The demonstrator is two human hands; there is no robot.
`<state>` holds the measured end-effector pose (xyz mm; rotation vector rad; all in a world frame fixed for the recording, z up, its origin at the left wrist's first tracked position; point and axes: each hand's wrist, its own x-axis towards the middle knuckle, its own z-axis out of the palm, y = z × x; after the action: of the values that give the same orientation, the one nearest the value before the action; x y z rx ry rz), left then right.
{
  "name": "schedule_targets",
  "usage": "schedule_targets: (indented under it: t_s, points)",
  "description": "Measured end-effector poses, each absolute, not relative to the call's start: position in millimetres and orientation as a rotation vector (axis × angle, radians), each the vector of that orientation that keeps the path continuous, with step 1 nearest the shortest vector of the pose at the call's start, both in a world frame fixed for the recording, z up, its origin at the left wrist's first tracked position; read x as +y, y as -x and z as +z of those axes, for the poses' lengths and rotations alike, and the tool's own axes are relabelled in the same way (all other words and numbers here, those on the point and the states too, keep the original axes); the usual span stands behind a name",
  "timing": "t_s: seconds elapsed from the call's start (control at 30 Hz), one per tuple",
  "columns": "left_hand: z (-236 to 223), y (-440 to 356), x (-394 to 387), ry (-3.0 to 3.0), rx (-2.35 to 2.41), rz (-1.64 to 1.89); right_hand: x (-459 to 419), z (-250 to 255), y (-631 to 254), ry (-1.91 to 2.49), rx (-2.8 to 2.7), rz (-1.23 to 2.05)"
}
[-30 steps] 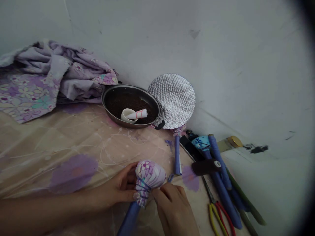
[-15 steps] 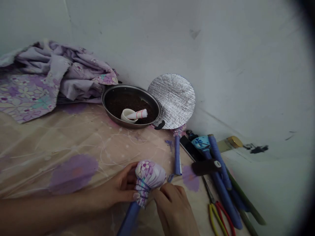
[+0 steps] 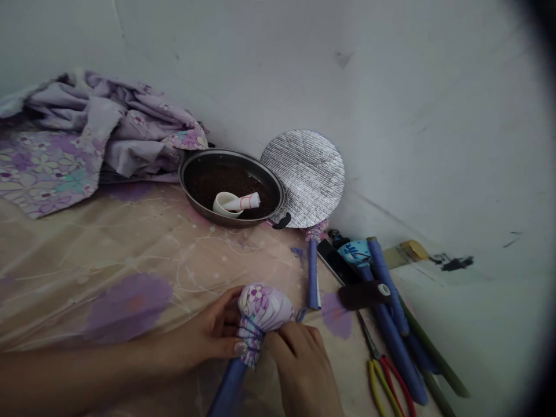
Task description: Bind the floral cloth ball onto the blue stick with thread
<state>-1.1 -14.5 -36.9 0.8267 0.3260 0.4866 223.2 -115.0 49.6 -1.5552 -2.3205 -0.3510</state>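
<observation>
A blue foam-covered stick lies at the bottom centre, its head wrapped in a floral cloth bundle (image 3: 264, 308) tied at the neck with thread. My left hand (image 3: 208, 336) pinches the bundle's neck from the left, thumb and fingers closed on it. From the right, my right hand (image 3: 304, 370) is curled with its fingertips pressed against the same neck; what they pinch is hidden. The blue handle (image 3: 228, 388) runs down out of view.
A dark pan (image 3: 230, 186) with brown grains and a white scoop sits by the wall. A silver foil paddle (image 3: 304, 176) leans beside it. Blue sticks (image 3: 391, 313), pliers (image 3: 386, 376), a phone and a tape roll lie at right. Crumpled floral fabric (image 3: 87, 139) is at back left.
Almost nothing moved. My right hand has shifted slightly left and closer against the bundle's neck; the left hand holds as before.
</observation>
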Motion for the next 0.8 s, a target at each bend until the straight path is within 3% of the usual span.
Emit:
schedule_targets:
  t_s: [0.57,0.8]
  points:
    - [-47.1,2.5,-15.1,-0.847,0.356,0.471,-113.5,32.5,-217.4,1.544,-2.262,-0.469]
    - [-87.2,-6.7,-18.0,-0.859,0.320,0.565,-123.1,34.6,-221.8,1.673,-2.304,-0.473]
